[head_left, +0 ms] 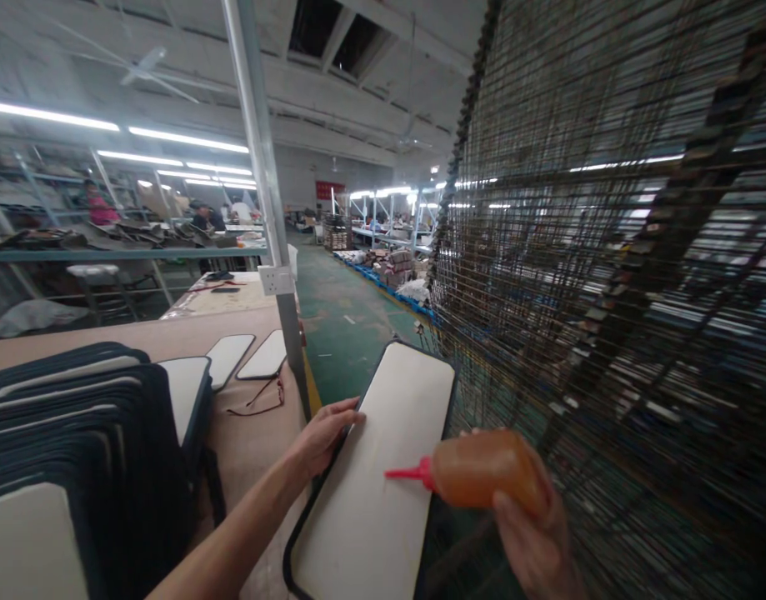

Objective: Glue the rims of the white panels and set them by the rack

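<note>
My left hand (pixel 327 435) grips the left edge of a long white panel (pixel 383 450) with a dark rim and rounded corners, thumb on its face. The panel is held tilted beside the table. In my right hand (pixel 536 533) lies a squeeze bottle (pixel 488 468) of amber liquid, fingers wrapped round it. Its red nozzle (pixel 408 473) points left over the panel's white face. Whether the tip touches the panel I cannot tell. Faint thin lines show on the white surface.
Dark-rimmed panels (pixel 126 467) stand stacked at the left, with more white panels (pixel 263 357) and eyeglasses (pixel 273 400) on the table (pixel 232 454). A metal post (pixel 257 125) with a socket rises at the table's edge. A tall wire rack (pixel 576 250) fills the right. People work far back.
</note>
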Demonstrator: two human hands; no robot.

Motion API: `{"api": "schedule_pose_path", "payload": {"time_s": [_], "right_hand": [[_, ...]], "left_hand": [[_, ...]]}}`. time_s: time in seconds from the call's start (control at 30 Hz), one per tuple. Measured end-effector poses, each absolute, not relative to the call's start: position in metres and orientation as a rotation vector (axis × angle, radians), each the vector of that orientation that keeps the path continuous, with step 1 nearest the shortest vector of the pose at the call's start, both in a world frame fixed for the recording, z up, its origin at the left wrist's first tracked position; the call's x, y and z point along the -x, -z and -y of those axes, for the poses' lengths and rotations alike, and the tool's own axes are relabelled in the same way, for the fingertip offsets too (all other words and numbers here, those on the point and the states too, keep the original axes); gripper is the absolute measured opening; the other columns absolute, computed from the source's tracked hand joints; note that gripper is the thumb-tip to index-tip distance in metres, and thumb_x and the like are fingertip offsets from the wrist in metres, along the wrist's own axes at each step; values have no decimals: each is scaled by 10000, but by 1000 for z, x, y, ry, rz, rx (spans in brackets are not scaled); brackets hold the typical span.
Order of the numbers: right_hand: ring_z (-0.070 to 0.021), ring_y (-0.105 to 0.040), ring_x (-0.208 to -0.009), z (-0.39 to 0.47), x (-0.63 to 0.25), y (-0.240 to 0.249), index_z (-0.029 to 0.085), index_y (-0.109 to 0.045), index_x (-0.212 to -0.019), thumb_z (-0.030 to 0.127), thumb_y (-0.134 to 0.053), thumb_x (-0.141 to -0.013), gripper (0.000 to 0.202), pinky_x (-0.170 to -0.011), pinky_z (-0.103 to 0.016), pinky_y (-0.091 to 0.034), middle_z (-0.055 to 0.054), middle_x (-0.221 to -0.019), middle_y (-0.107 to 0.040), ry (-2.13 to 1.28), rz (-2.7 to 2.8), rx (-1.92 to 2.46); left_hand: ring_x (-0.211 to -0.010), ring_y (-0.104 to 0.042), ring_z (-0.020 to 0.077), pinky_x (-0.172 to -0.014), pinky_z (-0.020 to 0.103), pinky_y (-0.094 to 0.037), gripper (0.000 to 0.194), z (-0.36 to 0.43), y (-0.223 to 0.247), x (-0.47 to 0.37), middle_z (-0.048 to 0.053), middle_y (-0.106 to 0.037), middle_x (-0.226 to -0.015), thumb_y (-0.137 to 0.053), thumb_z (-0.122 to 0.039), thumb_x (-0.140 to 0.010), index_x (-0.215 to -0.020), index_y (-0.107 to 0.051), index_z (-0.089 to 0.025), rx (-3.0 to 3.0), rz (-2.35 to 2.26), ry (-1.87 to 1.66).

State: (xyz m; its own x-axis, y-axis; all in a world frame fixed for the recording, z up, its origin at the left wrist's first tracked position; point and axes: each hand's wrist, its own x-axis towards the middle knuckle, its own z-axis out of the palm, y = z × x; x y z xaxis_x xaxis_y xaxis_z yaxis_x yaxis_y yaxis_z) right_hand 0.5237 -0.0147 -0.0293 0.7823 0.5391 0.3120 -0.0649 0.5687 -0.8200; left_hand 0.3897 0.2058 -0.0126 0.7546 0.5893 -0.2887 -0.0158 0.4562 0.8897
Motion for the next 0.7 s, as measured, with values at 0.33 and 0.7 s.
{"api": "schedule_pose_path", "payload": {"time_s": [0.33,0.7], "right_hand": [[-280,-590,-995,-2,-528,31,226,-449,-1228,249,-726,-620,669,-948,-503,-387,-101,-1076,-630,-343,562,985],[-272,-551,-1073,-28,-543,16,213,-482,-1196,224,-718,-635,608,-1014,-507,-300,-95,-1120,-616,-254,531,921]], "left_hand": [[-568,-620,150,-538,243,-490,420,-213,12,-392,45,-705,-755,-632,-98,-615,-1033,-633,-136,-995,-620,-417],[-581,-615,155,-536,251,-486,344,-229,19,-399,28,-694,-725,-632,-86,-609,-946,-648,-149,-978,-633,-402]]}}
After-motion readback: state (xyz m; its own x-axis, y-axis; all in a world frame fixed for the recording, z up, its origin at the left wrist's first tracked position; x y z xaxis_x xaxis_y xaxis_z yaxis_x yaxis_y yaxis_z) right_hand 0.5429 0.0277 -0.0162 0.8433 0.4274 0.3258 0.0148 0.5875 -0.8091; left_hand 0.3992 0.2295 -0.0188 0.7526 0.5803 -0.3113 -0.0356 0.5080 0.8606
